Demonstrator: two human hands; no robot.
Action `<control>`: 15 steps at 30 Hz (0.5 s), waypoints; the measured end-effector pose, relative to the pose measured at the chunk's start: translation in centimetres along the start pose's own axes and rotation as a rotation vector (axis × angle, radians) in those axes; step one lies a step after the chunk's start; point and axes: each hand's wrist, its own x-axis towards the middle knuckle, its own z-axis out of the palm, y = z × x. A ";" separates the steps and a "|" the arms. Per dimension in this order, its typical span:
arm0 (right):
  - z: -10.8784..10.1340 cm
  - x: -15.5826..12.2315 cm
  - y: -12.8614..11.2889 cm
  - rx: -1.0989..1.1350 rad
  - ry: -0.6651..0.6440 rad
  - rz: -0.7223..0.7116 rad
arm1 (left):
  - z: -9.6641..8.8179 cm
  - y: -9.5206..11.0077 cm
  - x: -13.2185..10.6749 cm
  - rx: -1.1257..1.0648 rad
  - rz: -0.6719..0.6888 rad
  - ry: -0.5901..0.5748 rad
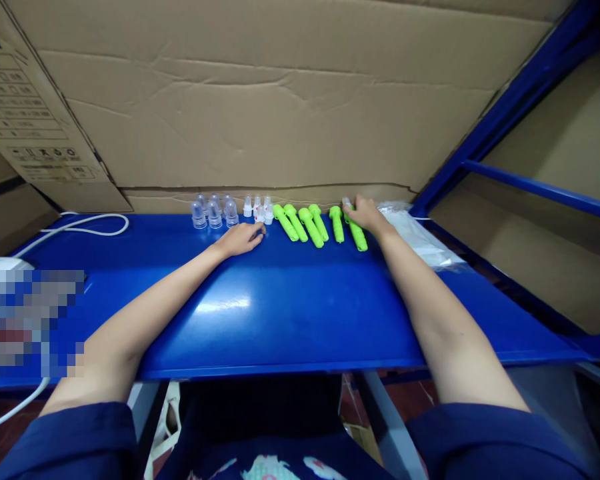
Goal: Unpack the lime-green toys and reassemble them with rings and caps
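My left hand [243, 240] rests on the blue table, fingers loosely apart with nothing in them. Just beyond its fingertips stand several small white pieces with clear tips [257, 208]. Behind the wrist are several clear, dome-topped plastic cups [215, 212]. My right hand [367, 215] has its fingers closed around the upper end of a bright green flashlight-shaped tube [359, 237]. A small clear-and-white piece [347, 202] shows by the thumb; whether it is joined to the tube I cannot tell. Several similar green tubes [313, 227] lie in a row between my hands.
A clear plastic bag with white contents [420, 233] lies right of my right hand. Cardboard [280, 100] walls the back, with a blue metal frame [535, 190] at right. A white cable [100, 217] loops at left, near a white device [3, 267] and a blurred-out patch.
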 end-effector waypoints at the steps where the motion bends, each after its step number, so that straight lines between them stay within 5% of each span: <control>1: 0.0 0.0 0.0 -0.012 -0.006 0.001 | 0.0 0.0 0.0 0.000 0.000 0.000; 15: -0.3 -1.0 -0.4 -0.073 -0.043 0.011 | 0.0 0.0 0.1 -0.008 0.000 -0.001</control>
